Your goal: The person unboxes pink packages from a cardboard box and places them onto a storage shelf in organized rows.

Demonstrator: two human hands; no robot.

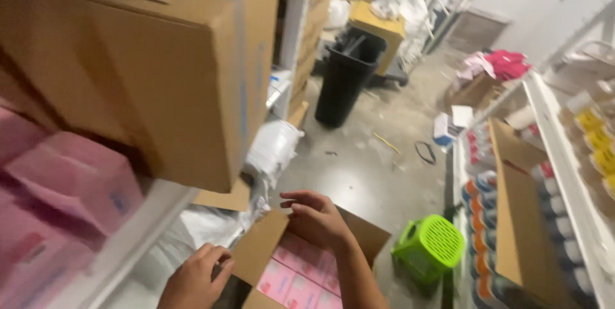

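head camera looks down, tilted, along aisle

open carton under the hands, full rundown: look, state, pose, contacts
The open carton is plain brown corrugated cardboard, low in the aisle at the frame's bottom edge, so its base is cut off. Its flaps are folded outward. Inside lie pink packs in a flat, tight layer. The left hand grips the edge of the near-left flap; the right hand rests over the far side, fingers spread above the packs. A green plastic stool stands to its right, apart.

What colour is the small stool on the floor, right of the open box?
Bright green, with a perforated top: the stool, seen in the head view.
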